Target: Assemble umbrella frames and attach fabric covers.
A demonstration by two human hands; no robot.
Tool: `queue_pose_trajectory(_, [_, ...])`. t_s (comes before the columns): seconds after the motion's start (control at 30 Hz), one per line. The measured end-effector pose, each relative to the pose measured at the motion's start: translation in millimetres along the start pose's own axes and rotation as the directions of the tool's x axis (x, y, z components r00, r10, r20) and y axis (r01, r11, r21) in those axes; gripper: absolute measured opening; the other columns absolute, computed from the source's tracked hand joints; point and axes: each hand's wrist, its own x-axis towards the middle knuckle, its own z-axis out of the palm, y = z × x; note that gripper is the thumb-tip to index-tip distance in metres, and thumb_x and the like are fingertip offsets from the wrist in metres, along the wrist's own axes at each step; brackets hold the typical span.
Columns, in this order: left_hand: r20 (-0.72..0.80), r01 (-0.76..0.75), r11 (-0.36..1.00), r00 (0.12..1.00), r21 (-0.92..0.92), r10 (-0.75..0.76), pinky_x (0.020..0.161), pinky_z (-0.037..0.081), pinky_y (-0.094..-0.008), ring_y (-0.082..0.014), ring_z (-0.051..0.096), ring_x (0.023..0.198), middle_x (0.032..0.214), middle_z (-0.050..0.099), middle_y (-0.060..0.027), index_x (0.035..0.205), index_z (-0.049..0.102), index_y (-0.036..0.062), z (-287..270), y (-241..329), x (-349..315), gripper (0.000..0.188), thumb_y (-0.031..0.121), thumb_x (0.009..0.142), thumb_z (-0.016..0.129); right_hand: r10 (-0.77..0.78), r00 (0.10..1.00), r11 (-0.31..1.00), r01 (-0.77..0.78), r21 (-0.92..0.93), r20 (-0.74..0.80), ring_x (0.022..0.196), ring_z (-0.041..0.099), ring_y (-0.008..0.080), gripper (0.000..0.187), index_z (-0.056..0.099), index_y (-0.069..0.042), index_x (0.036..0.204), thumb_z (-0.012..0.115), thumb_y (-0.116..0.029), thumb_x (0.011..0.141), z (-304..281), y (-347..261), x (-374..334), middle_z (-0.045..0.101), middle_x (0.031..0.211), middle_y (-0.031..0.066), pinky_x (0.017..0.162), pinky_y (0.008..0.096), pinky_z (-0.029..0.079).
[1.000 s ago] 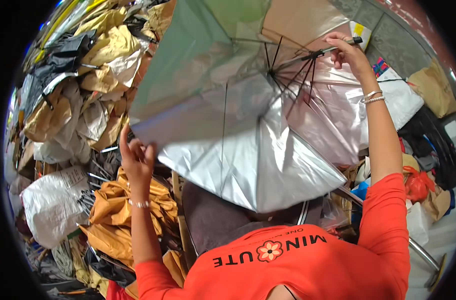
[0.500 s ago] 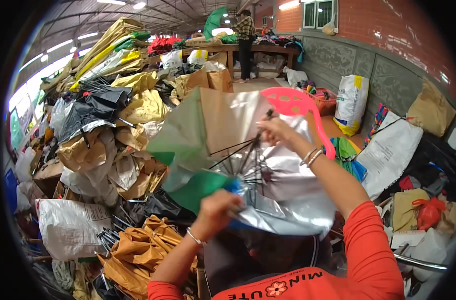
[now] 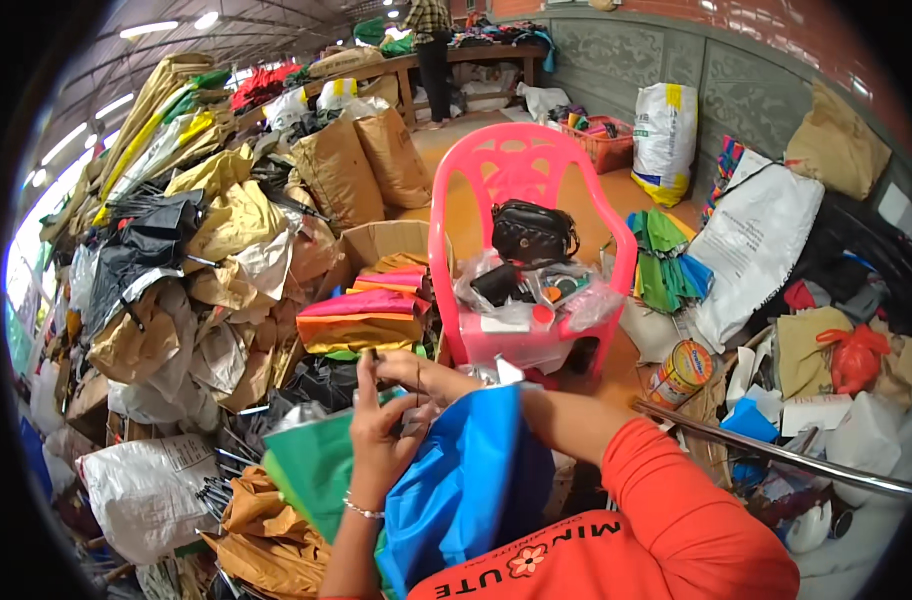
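A partly folded umbrella [image 3: 456, 480] hangs in front of my lap, with blue and green panels and a bit of silver lining at the top. My left hand [image 3: 381, 430] is closed at its upper part, index finger pointing up and the other fingers bent. Just beyond it, my right hand [image 3: 416, 375] reaches across from the right behind the blue cloth. Its fingers are closed around the umbrella's dark top end, partly covered by the left hand. The shaft and ribs are hidden by the cloth and hands.
Ahead stands a pink plastic chair [image 3: 626, 250] bearing a black bag [image 3: 531, 232] and plastic-wrapped small items. A cardboard box [image 3: 381, 240] holds folded colourful cloth. Umbrellas and wrappings heap up at left; a metal bar [image 3: 776, 448] and a round tin [image 3: 682, 372] lie right. Another person [image 3: 431, 60] stands far back.
The spread umbrella has collapsed inward and come down toward my lap, blue and green side showing. My hands have come together at its top. The view has tilted down, uncovering the chair.
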Motion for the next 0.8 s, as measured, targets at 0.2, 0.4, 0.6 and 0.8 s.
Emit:
queue_pose_trajectory(0.2, [0.021,0.309,0.949,0.951,-0.060,-0.309,0.077,0.045,-0.0306,-0.0307,0.053,0.094,0.137,0.031,-0.0247,0.101,0.066,0.0077,46,-8,-48,0.037,-0.002,0.065,0.063,0.436,0.890,0.897,-0.419,0.142,-0.134,0.076,0.046,0.0115,0.033,0.057,-0.007,0.089,0.043,-0.036,0.091,-57,41,-22,0.053,0.082,0.0043,0.069,0.0238,0.039])
queue_pose_trajectory(0.4, [0.286,0.394,0.919,0.881,-0.004,-0.377,0.062,0.044,-0.0214,-0.0119,0.040,0.054,0.086,0.064,-0.0100,0.101,0.062,-0.0025,30,7,-36,0.037,-0.008,0.066,0.054,0.288,0.949,0.958,-0.287,0.025,-0.126,0.060,0.044,0.0099,0.031,0.057,-0.009,0.081,0.045,-0.035,0.091,-86,44,-14,0.053,0.070,0.0001,0.056,0.0216,0.034])
queue_pose_trajectory(0.6, [0.369,0.444,0.895,0.838,-0.035,-0.401,0.051,0.035,-0.0231,-0.0113,0.037,0.053,0.065,0.057,-0.0077,0.090,0.063,-0.0069,41,2,-50,0.025,-0.006,0.067,0.051,0.144,0.928,0.954,-0.038,0.297,-0.345,0.037,0.039,0.0100,0.034,0.045,-0.014,0.070,0.045,-0.042,0.088,-114,19,14,0.045,0.052,-0.0006,0.031,0.0246,0.027])
queue_pose_trajectory(0.8, [0.109,0.596,0.792,0.786,0.129,-0.609,0.059,0.040,-0.0250,-0.0153,0.047,0.060,0.071,0.061,-0.0085,0.086,0.061,-0.0061,34,-68,-53,0.018,0.001,0.080,0.046,-0.233,0.934,0.656,-0.054,-0.753,-0.271,0.053,0.050,0.0222,0.026,0.056,-0.001,0.088,0.053,-0.025,0.078,-161,-46,-67,0.057,0.065,0.0066,0.047,0.0351,0.039])
